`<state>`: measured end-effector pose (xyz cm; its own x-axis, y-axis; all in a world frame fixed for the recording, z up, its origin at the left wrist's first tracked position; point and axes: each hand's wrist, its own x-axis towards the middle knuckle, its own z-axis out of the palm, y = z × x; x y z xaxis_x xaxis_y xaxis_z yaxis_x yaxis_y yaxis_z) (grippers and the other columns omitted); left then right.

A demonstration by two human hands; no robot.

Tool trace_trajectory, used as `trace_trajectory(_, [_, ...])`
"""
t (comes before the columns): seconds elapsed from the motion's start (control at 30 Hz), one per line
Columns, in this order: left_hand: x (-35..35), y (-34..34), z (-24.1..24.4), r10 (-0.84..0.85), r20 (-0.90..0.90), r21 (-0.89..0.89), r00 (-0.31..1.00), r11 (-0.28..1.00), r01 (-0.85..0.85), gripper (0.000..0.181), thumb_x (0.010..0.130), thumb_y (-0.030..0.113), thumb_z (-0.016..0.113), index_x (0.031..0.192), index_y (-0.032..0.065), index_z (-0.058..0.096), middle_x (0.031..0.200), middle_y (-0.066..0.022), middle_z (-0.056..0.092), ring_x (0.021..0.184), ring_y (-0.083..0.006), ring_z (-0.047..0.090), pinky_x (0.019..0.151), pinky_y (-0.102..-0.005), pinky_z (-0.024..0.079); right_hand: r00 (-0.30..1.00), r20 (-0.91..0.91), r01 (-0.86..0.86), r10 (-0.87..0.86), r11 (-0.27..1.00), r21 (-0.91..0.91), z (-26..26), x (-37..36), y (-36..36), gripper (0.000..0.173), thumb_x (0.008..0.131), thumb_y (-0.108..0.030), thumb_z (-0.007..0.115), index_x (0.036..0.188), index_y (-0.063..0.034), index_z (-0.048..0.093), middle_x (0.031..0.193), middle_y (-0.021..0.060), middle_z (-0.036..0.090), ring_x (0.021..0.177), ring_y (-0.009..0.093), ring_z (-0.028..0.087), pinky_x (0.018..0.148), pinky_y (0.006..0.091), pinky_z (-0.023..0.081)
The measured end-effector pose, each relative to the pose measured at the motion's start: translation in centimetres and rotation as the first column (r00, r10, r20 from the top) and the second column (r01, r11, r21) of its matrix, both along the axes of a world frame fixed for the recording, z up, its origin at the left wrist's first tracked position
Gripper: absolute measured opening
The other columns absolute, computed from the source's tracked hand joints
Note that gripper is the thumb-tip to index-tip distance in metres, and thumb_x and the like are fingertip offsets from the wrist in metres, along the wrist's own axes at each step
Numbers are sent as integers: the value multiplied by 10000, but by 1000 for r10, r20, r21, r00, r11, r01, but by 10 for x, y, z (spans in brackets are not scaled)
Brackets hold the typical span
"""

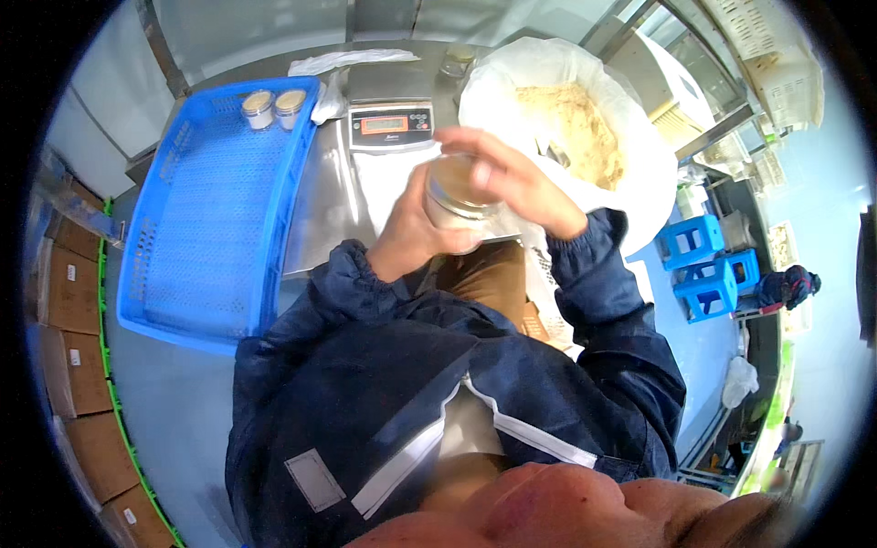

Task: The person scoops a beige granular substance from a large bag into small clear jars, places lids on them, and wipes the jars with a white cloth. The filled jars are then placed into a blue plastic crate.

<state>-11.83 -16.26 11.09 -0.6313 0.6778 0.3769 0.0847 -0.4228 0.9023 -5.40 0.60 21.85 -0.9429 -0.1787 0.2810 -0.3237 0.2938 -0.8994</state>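
A clear round jar (pixel 460 212) with a tan, lid-like top is held upright in front of my body. My left hand (pixel 411 236) wraps around its side, thumb across the near face. Over the top and far right side curves my right hand (pixel 524 185), blurred, its fingers against the upper rim. Just beyond the jar, a digital scale (pixel 390 127) with a lit display stands on the steel table (pixel 318 205). To the right, a large container lined with white plastic (pixel 493 89) holds tan powder (pixel 582 130), a scoop-like metal tool (pixel 553 152) partly in it.
At left lies a blue perforated plastic tray (pixel 212 226) with two closed jars (pixel 258 109) at its far end. A small glass jar (pixel 458 61) stands behind the scale. Blue stools (pixel 706 291) are on the right, brown cartons (pixel 79 291) on the left. Another person (pixel 788 288) is farther right.
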Motion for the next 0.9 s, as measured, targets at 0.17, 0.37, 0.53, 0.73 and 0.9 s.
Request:
trace_trajectory(0.17, [-23, -40, -10, 403, 203, 25, 892, 909, -417, 1149, 719, 203, 942, 1546, -2, 171, 1409, -164, 475, 1260, -252, 549, 1071, -367, 480, 894, -6, 447, -448, 892, 61, -150, -97, 7, 491, 1007, -311, 624, 1434, -82, 544, 1358, 175, 600, 1248, 329, 571, 1050, 396, 465])
trace_trajectory(0.37, [-37, -82, -15, 574, 157, -109, 804, 819, -563, 1184, 735, 190, 947, 1569, -1, 129, 1471, -185, 415, 1346, -270, 467, 1130, -393, 419, 891, -406, 442, -201, 581, 684, -257, -101, -58, 347, 938, -187, 686, 1268, -84, 656, 1259, 168, 657, 1217, 351, 596, 975, 396, 505])
trace_trajectory(0.53, [-34, -70, -23, 540, 123, -162, 833, 839, -520, 1174, 731, 145, 943, 1570, 11, 133, 1458, -187, 435, 1304, -270, 507, 1086, -373, 457, 835, 44, 544, -548, 811, -218, -277, -109, 15, 159, 1005, -115, 624, 1130, -57, 702, 957, 40, 686, 879, 134, 658, 754, 287, 514])
trace_trajectory(0.73, [-29, -40, -36, 372, 72, -211, 925, 912, -351, 921, 809, 63, 841, 1514, -17, 253, 1356, -190, 537, 1266, -234, 538, 1012, -375, 493, 966, -233, 145, -115, 982, 117, -61, -35, -35, 251, 949, -121, 689, 1191, -56, 710, 1199, 96, 708, 1218, 243, 597, 1055, 380, 448])
trace_trajectory(0.9, [-17, -24, -45, 252, -245, -135, 936, 947, -291, 742, 832, 12, 754, 1470, -5, 376, 1336, -222, 551, 1245, -339, 556, 1035, -435, 461, 945, -326, 218, -15, 773, 596, -56, -40, -44, 479, 1019, -324, 575, 1419, -60, 547, 1452, 191, 552, 1303, 392, 530, 1106, 462, 400])
